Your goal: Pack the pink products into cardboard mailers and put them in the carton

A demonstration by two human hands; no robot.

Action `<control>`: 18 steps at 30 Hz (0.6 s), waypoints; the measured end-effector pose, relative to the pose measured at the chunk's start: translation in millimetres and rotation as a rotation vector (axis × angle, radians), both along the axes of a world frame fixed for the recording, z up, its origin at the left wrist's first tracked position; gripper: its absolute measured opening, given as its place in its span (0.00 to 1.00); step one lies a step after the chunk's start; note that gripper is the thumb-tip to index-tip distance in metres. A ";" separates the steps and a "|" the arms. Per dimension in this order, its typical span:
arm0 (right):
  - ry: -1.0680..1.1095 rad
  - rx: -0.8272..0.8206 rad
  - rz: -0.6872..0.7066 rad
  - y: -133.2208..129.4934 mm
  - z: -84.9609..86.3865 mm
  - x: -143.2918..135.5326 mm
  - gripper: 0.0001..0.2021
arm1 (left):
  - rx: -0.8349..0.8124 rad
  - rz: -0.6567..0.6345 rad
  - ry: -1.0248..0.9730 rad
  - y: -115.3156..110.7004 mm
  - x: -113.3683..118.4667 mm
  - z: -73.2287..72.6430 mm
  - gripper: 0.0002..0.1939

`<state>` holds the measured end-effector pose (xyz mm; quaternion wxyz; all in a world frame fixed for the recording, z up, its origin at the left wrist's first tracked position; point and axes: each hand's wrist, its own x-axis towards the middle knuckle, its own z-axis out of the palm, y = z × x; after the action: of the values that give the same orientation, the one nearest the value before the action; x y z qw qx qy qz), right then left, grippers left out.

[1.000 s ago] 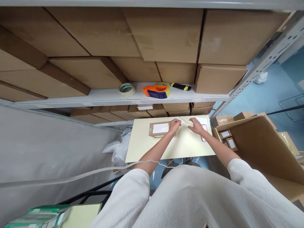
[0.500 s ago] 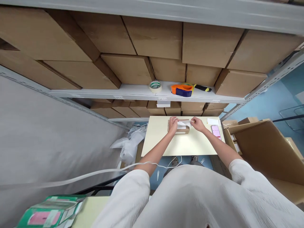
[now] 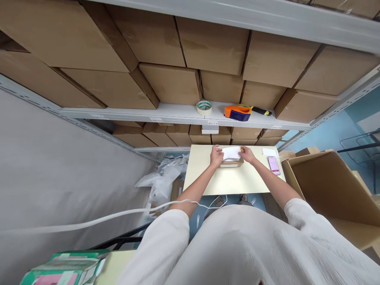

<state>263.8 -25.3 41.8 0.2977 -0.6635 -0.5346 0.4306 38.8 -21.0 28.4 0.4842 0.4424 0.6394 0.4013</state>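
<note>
A white slip of paper (image 3: 231, 152) is stretched between my two hands, its face turned up. My left hand (image 3: 216, 156) pinches the slip's left edge, while my right hand (image 3: 247, 154) grips its right edge near a small yellow corner mark. Directly under the slip sits a small cardboard box (image 3: 231, 164) with a pale strip on its near side. The slip and my fingers hide most of the box's top, and I cannot tell whether the slip touches it. Both rest over the cream tabletop (image 3: 228, 182).
Right of my hands lie a phone (image 3: 274, 165) and a white card (image 3: 268, 152). A large open carton (image 3: 329, 186) borders the table's right. On the shelf above are a tape roll (image 3: 204, 107), an orange tape dispenser (image 3: 237, 112) and a cutter (image 3: 261, 111). A white cable (image 3: 118, 214) crosses my left arm.
The slip was angled and partly folded over the box; now it is spread flatter between both hands. My view has shifted slightly, so the shelf items appear farther right.
</note>
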 end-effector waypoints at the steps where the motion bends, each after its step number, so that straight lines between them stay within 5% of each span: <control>1: -0.023 -0.015 -0.027 0.8 -2.4 -1.3 0.14 | -0.001 0.006 0.011 2.2 -0.6 -1.1 0.29; 7: -0.191 -0.054 -0.179 3.2 -12.0 -1.7 0.16 | -0.083 -0.010 0.114 13.7 -0.6 -12.4 0.32; 18: -0.242 -0.120 -0.152 5.5 -19.1 -4.5 0.17 | -0.084 -0.052 0.242 23.0 -1.5 -24.4 0.31</control>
<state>259.3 -19.8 22.7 0.2227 -0.7658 -0.4879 0.3548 37.3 2.0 4.0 0.4320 0.4831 0.6978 0.3052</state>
